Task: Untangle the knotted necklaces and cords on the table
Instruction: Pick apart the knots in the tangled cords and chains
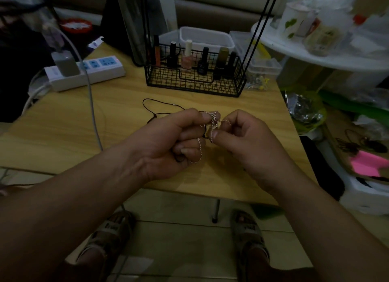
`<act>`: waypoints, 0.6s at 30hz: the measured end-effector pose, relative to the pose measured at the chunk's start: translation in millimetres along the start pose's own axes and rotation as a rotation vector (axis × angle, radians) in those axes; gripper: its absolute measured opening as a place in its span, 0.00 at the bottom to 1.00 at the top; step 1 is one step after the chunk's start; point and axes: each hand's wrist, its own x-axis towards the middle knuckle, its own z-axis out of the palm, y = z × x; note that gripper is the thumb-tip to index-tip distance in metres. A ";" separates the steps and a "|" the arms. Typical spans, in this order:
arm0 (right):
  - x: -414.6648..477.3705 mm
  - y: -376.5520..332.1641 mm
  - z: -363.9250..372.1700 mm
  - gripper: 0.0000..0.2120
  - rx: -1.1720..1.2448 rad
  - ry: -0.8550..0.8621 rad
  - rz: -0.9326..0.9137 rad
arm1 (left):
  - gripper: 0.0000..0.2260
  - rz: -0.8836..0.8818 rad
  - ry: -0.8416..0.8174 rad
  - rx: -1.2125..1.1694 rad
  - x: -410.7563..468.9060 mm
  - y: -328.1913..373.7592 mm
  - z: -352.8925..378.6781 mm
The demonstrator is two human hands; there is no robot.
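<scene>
Above the middle of the wooden table [130, 121], both my hands hold a thin silver chain necklace [200, 150]. My left hand [174, 140] has its fingers curled round the chain, which loops over its fingertips and hangs down below them. My right hand [242, 140] pinches the chain's tangled part between thumb and forefinger, close against the left fingertips. A dark cord [160, 104] with a small bead lies on the table just beyond my left hand, and its near end runs in behind that hand's fingers.
A black wire basket [195, 85] of nail polish bottles stands at the table's far side. A white power strip [88, 71] with a charger and grey cable [92, 104] lies far left. Cluttered white shelves and bags crowd the right edge.
</scene>
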 end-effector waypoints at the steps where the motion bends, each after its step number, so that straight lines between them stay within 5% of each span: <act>1: -0.2 -0.2 1.5 0.09 -0.022 0.003 -0.026 | 0.07 -0.003 0.001 -0.005 0.2 -0.3 0.2; 5: -1.7 -1.5 2.5 0.18 -0.150 0.075 -0.168 | 0.08 0.010 0.048 0.053 1.3 -1.5 -2.7; 18: -6.3 8.7 8.3 0.08 -0.603 0.307 -0.417 | 0.05 0.073 0.106 0.220 3.4 -3.7 -5.3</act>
